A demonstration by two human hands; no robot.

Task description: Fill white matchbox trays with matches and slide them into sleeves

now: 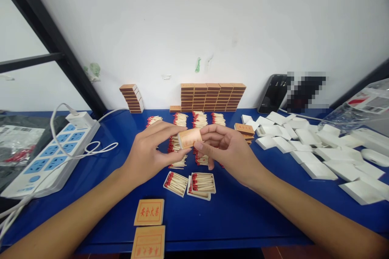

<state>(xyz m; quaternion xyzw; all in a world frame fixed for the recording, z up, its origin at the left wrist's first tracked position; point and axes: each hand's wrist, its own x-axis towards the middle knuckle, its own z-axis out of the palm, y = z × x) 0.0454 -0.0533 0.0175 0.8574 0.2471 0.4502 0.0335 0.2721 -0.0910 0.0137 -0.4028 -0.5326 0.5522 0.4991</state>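
Observation:
Between my two hands, above the middle of the blue table, is a tan matchbox sleeve [190, 138]. My left hand [150, 145] grips its left end with thumb and fingers. My right hand [223, 145] pinches its right end; whether anything sits inside the sleeve cannot be made out. Below the hands lie white matchbox trays [203, 182] filled with red-tipped matches, one overlapping another, and a separate filled tray [176, 183] beside them. Behind the hands are rows of loose matches [178, 147], partly hidden by my fingers.
Stacked matchboxes [212, 97] line the wall, with a smaller stack [131, 98] to the left. Many white trays [316, 156] are scattered at right, near a phone [272, 93]. A power strip [57, 149] lies left. Flat matchbox sleeves [148, 212] are at the front edge.

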